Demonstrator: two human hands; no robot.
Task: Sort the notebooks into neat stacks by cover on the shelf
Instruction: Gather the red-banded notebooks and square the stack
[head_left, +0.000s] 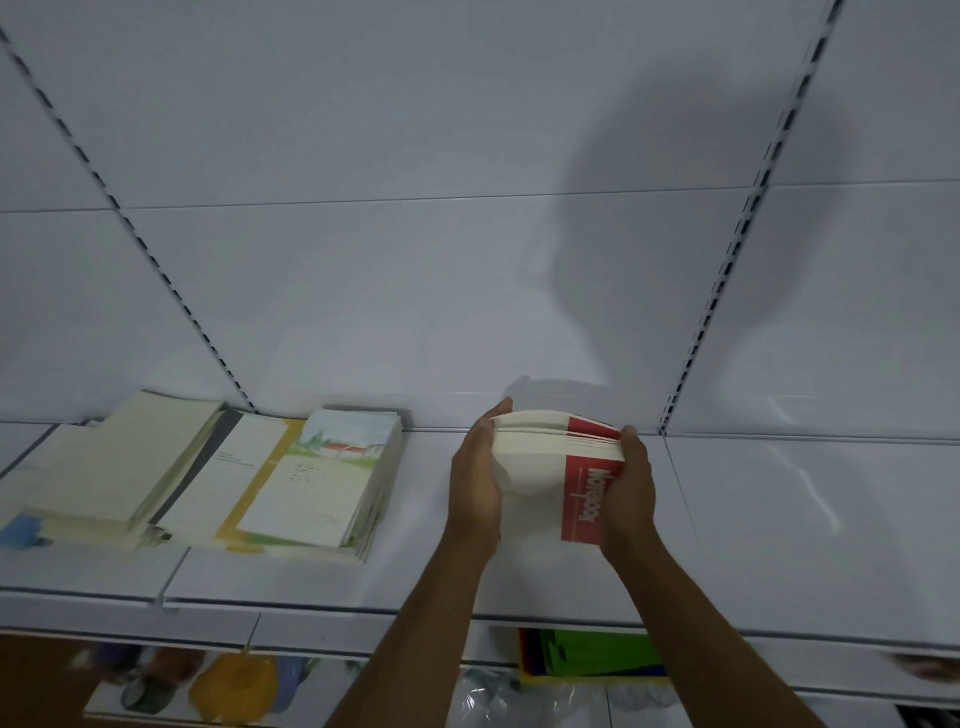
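A stack of cream notebooks with a red band (540, 457) is held between both my hands on the white shelf (779, 519). My left hand (475, 478) presses its left side, my right hand (631, 488) grips the red-banded right side. To the left lie a stack with a painted landscape cover (322, 478), a white and yellow notebook (228, 478), and a plain cream stack (119, 457) overlapping others.
The shelf's white back panel has slotted uprights (727, 270). On the lower shelf are green and coloured folders (587, 652), a yellow item (234, 686) and clear plastic wrapping (498, 701). Bare shelf extends to the right of my hands.
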